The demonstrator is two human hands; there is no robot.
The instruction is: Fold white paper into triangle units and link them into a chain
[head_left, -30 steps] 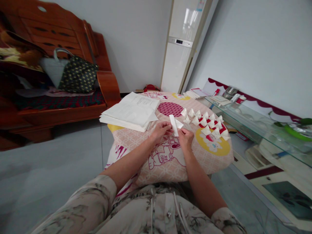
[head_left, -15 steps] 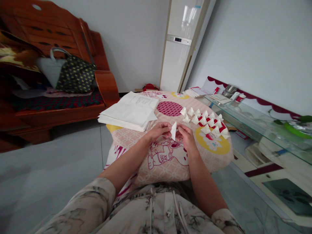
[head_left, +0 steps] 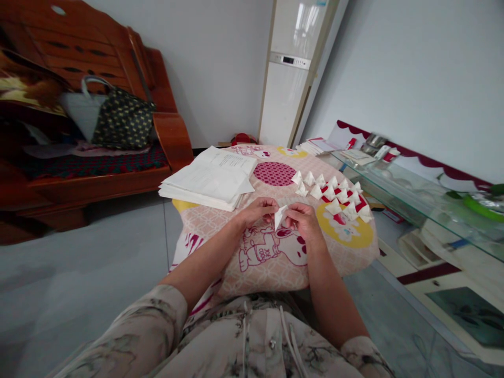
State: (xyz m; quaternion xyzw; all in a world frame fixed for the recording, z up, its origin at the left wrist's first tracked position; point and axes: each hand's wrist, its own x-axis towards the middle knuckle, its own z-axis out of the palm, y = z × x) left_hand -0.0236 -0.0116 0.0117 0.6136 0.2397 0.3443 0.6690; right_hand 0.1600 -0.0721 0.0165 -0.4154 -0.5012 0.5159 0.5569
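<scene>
My left hand [head_left: 256,210] and my right hand [head_left: 303,219] meet over a pink patterned cushion [head_left: 271,257] on my lap. Both pinch one small folded white paper piece [head_left: 279,216] between their fingertips. Beyond my right hand lie several finished folded white paper triangles [head_left: 334,194] in rows on the cushion. A stack of white paper sheets [head_left: 208,181] rests on the cushion's far left corner.
A wooden bench [head_left: 98,131] with a dark spotted bag [head_left: 122,119] stands at the left. A tall white air conditioner [head_left: 287,79] stands in the far corner. A glass table [head_left: 413,194] with small items runs along the right wall. Grey floor lies to the left.
The long paper strip held upright a second ago has been folded down into a small compact piece between both hands. My hands have drawn closer together.
</scene>
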